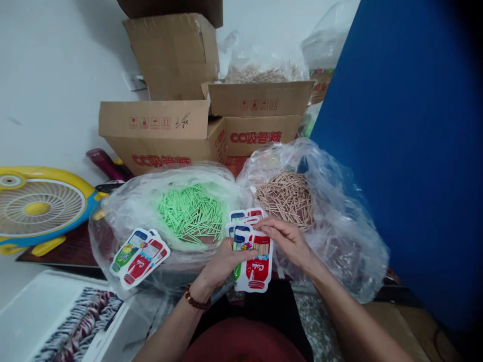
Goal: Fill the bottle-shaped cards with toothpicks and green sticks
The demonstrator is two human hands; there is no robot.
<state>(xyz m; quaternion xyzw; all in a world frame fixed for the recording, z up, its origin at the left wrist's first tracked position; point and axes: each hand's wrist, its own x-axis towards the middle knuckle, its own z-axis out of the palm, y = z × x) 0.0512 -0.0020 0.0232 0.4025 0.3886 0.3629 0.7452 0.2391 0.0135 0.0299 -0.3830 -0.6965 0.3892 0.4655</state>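
Observation:
My left hand (pixel 222 261) is closed around a fan of bottle-shaped packets (pixel 252 251), the front one red and marked Cola. My right hand (pixel 289 241) pinches the top of those packets with thumb and fingers. Straight ahead stand two clear plastic bags: one holds green sticks (pixel 190 211), the other brown sticks (pixel 289 196). Several more bottle-shaped packets (pixel 139 256) lie on the front of the green bag, left of my left hand. A bead bracelet is on my left wrist.
Cardboard boxes (pixel 158 130) are stacked behind the bags, one holding another bag of brown sticks. A yellow and blue fan (pixel 37 206) lies at the left. A white tray (pixel 45 311) sits at lower left. A blue panel (pixel 407 151) fills the right side.

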